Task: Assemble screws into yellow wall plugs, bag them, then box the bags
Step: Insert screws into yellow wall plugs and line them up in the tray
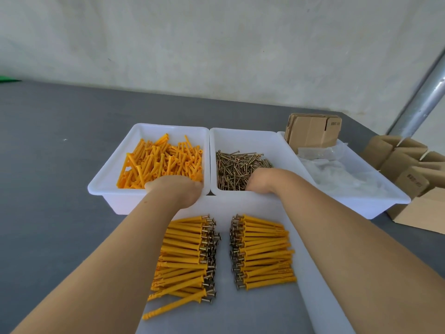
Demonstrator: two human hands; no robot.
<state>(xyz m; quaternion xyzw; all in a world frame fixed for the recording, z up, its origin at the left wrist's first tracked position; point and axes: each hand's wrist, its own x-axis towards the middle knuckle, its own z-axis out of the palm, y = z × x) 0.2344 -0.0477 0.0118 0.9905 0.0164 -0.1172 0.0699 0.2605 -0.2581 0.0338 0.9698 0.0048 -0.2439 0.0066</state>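
Loose yellow wall plugs (163, 160) fill the left white bin (108, 174). My left hand (175, 190) dips into its near edge, fingers hidden among the plugs. Brass screws (236, 167) lie in the middle white bin (240, 137). My right hand (261, 182) reaches into their near right side, fingers hidden too. On the white board (224, 309) in front of me lie two piles of assembled plugs with screws, a left pile (187, 254) and a right pile (263, 251), with the screw heads facing each other.
A third white bin (385, 189) on the right holds clear plastic bags (337, 169) and flat folded cartons (313, 131). Made-up cardboard boxes (409, 165) stand at the far right on the grey table (48, 153). A metal pole (423, 97) leans beside the wall.
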